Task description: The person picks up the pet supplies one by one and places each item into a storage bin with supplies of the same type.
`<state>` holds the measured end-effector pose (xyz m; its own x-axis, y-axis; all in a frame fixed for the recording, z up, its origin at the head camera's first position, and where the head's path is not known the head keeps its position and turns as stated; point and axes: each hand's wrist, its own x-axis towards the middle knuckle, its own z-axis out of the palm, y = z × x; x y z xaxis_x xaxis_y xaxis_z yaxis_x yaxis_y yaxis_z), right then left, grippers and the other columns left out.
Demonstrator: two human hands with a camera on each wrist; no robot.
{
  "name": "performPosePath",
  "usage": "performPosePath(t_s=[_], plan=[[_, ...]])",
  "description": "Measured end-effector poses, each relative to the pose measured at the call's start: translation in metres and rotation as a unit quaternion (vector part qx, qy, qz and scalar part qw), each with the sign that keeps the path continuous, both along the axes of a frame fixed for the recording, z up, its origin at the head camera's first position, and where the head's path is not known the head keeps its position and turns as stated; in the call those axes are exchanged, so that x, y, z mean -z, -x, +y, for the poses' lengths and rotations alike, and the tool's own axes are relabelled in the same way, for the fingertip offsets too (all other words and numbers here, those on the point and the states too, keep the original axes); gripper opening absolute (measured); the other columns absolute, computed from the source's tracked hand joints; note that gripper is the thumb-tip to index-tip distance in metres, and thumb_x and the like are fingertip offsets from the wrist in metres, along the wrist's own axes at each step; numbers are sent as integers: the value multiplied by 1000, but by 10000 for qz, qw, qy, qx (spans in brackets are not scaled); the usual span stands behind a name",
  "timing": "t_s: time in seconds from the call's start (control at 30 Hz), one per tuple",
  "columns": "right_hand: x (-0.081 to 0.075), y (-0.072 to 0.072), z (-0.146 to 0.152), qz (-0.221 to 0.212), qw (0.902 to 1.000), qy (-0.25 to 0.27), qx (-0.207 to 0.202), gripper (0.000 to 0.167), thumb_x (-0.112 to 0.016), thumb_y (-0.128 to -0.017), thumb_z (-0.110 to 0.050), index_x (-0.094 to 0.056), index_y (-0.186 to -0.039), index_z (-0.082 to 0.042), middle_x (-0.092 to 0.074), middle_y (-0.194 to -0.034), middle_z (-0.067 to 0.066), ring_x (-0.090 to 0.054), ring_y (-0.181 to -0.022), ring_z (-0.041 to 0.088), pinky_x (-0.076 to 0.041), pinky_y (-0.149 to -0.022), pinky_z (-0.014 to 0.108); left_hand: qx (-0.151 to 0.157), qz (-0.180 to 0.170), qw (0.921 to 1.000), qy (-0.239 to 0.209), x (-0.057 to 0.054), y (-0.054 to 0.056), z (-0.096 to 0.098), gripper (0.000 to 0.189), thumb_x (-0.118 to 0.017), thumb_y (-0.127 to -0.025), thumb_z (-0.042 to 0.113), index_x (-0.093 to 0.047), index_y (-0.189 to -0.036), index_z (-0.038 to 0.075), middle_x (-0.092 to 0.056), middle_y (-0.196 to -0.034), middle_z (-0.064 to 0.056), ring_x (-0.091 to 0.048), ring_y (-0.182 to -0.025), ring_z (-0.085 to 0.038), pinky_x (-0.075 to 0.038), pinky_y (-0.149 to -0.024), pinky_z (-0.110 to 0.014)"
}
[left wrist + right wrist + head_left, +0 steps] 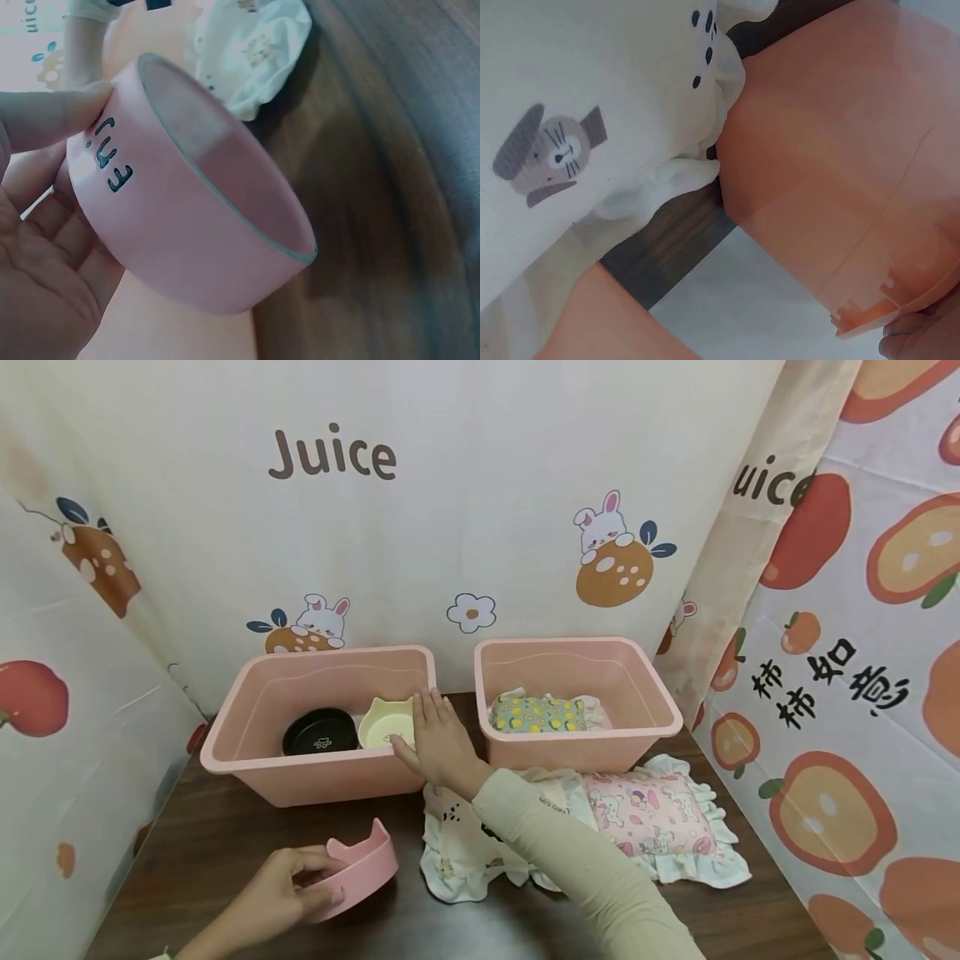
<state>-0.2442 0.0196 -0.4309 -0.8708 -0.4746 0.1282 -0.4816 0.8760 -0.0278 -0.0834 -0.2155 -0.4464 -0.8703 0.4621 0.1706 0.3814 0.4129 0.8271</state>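
Note:
My left hand [288,881] pinches the wall of a pink pet bowl [367,872] with cat ears, thumb on one side and fingers on the other. The bowl is tilted on its side over the table, with dark lettering on its wall in the left wrist view. My right hand [442,739], fingers straight, lies against the right end of the left pink bin [322,777]. In the right wrist view its fingertips [907,334] are at the bin's rim. Inside that bin are a black bowl [320,732] and a pale yellow cat-eared bowl [384,720].
A second pink bin [577,747] stands to the right, holding a lemon-print pillow [536,714]. Before it lie a cream frilled pillow [465,835], partly under the right forearm, and a pink frilled pillow [652,814]. Printed curtains [465,527] hang behind the dark wooden table [202,843].

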Motion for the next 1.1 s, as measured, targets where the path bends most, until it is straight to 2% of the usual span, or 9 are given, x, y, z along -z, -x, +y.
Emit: performPosePath(t_s=[0.2,0.3,0.4,0.63,0.77,0.93,1.1], plan=[[0,-1,1,-23,10000,53,4,80,-16,-99,-58,-14,-151,3,-9,-159,18,-7,-147,32,-9,-119,40,405,-71,9989,-213,-19,-1,-5,19,-74,-80,1,-75,-97,10,-66,-89,1,-54,-83,0,-52,-60,-22],[0,-1,1,-11,10000,69,-6,80,-16,-99,-58,-14,-151,3,-9,-159,18,-7,-147,32,-9,-119,40,616,56,9973,-385,-28,-2,-5,21,-72,-81,-1,-74,-99,10,-65,-87,2,-56,-80,-3,-53,-59,-23],[0,-1,0,-4,10000,45,-22,81,-16,-99,-58,-13,-151,4,-9,-159,18,-7,-147,32,-8,-119,40,726,352,9958,-444,-35,-4,-5,23,-73,-80,-2,-74,-101,10,-65,-89,3,-57,-80,-4,-53,-59,-23],[0,-2,0,-53,10000,56,1,80,-17,-99,-58,-13,-151,3,-8,-160,17,-6,-147,31,-7,-119,39,744,836,9922,-559,-51,-7,-7,31,-74,-76,-8,-73,-102,10,-64,-87,4,-57,-76,-8,-48,-58,-21],[0,-2,-1,-93,9999,98,10,80,-17,-99,-58,-13,-151,3,-8,-160,17,-5,-147,31,-7,-119,40,564,979,9927,-430,-62,-10,-6,33,-75,-75,-8,-73,-101,12,-64,-87,4,-56,-76,-8,-43,-60,-22],[-1,-2,-1,-99,9999,138,-19,80,-16,-99,-58,-13,-151,3,-9,-159,18,-5,-147,32,-8,-119,40,308,1044,9937,-266,-76,-12,-6,34,-76,-74,-7,-73,-101,13,-64,-85,4,-56,-75,-8,-43,-61,-21],[-1,-3,-1,-82,9999,99,9,80,-18,-99,-57,-13,-151,3,-9,-159,18,-6,-147,32,-8,-119,40,194,1339,9903,-301,-85,-8,-7,39,-78,-70,-9,-74,-102,13,-61,-82,7,-54,-74,-6,-42,-62,-21]])
